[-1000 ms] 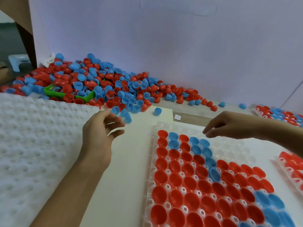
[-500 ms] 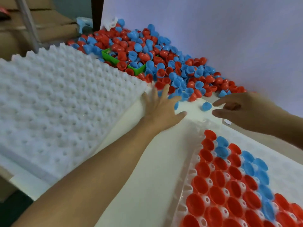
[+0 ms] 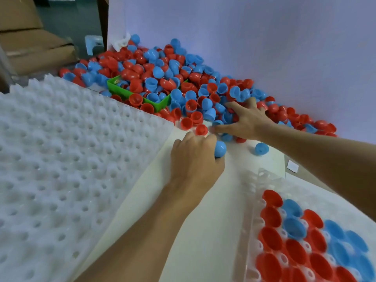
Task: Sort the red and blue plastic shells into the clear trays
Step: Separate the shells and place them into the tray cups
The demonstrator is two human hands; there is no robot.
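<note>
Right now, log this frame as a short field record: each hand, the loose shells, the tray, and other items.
left hand: left hand grips a blue shell above the white board
right hand: right hand spread, fingers reaching into the pile of shells
stray shell: lone blue shell lies on the board, apart from both hands
clear tray: clear tray at lower right, partly filled with red and blue shells, far rows unfilled
green bin: green bin sits half buried in the pile
stacked trays: white tray stack at left

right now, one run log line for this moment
left hand: grips blue shell | right hand: spread in shell pile | clear tray: partly filled
</note>
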